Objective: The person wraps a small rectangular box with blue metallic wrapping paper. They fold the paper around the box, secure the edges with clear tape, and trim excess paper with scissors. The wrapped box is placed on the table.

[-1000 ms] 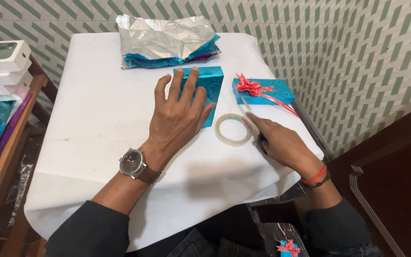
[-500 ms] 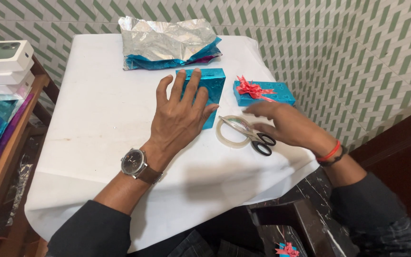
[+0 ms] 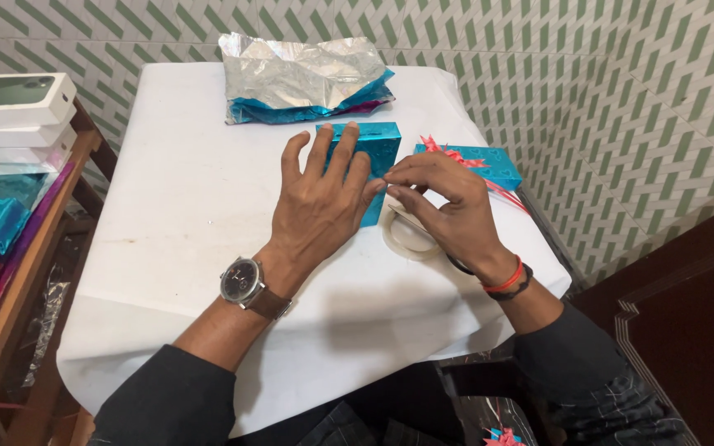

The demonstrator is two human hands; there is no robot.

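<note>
Head view | my left hand (image 3: 317, 216) flat on glossy blue box (image 3: 376, 151) | right hand (image 3: 440, 206) pinching, contents unclear | foil slippery, I'd judge; hold edges.

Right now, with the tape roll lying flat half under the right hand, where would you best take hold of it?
Probably by the near-left arc of the tape roll, the only part showing. The ring lies flat on the white table, so pinch across its band from above, one finger in the hole. The right hand covers the far side, and the left hand presses the blue wrapped box.
</note>
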